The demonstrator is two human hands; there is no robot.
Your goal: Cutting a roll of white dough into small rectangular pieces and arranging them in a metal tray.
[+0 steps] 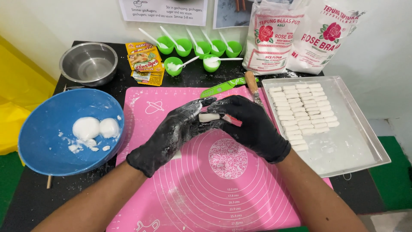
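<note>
**Gloved hands meet over a white dough piece at a floured table**

Head view: Above the pink silicone mat [206, 184] at the middle of the black table [25, 197], two hands in black, flour-dusted gloves come together. The left hand [171, 131] lies palm up, fingers loosely spread, cradling a short white dough stick [209, 117]. The right hand [251, 122] is curled over it, fingers pinched on a small pink scraper [231, 120] that touches the stick's end. At the table's left edge sits a blue bowl [47, 146] with two white dough balls [95, 127] and crumbs. A metal tray [360, 150] at the right edge carries rows of cut dough sticks [302, 111] in its far half. Along the far edge stand a steel bowl [88, 63], yellow seasoning sachets [145, 62], six small green cups [195, 51] with white spoons, and two flour bags [296, 36]. A green-handled knife [223, 87] and a wooden-handled tool [251, 83] lie just beyond the mat's far edge.
</note>
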